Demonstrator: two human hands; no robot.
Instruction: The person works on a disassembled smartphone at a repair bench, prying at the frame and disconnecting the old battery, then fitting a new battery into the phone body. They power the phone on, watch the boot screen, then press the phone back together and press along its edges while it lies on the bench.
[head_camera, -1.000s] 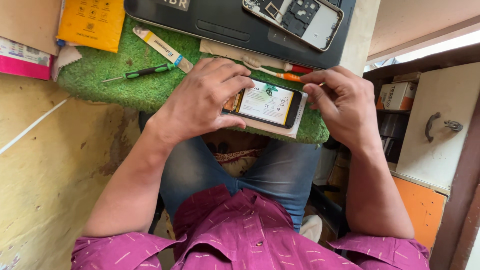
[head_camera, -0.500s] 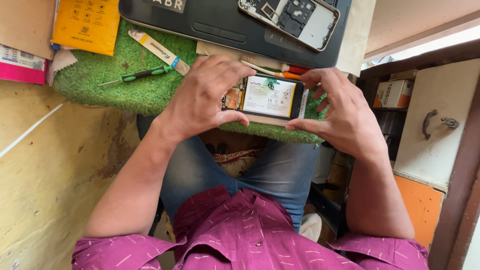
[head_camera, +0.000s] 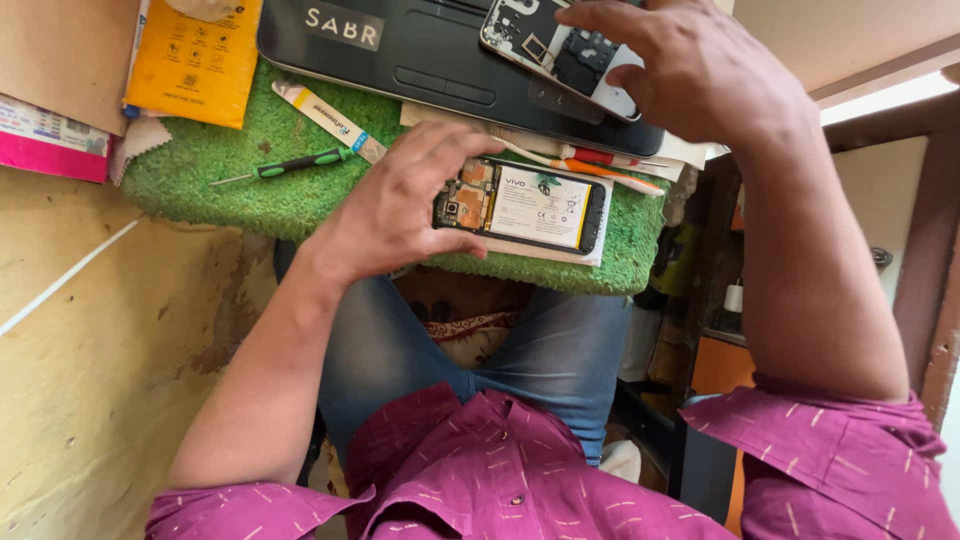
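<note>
While the opened phone (head_camera: 520, 205) lies flat on the green grass-like mat (head_camera: 200, 180), with its battery and circuit board facing up, it is held at its left end by the left hand (head_camera: 400, 205). The grip of this hand is pinching the phone: the thumb is pressed on the near edge and the fingers are curled over the far edge. A white sheet is seen just under the phone, on the near right part of the mat.

The right hand (head_camera: 700, 70) is raised at the far right, over the black laptop (head_camera: 420, 50). Its fingers are closed loosely on the phone back part (head_camera: 560, 50), which rests on the laptop; whether this part is really gripped or only touched cannot be told.

A green-handled screwdriver (head_camera: 290, 165) is placed on the mat, left of the left hand, and a white flat tool (head_camera: 325, 120) lies just beyond it. Between the phone and the laptop, an orange tool (head_camera: 600, 172) and a red-handled one (head_camera: 600, 155) are seen. A yellow packet (head_camera: 190, 60) lies at the far left
</note>
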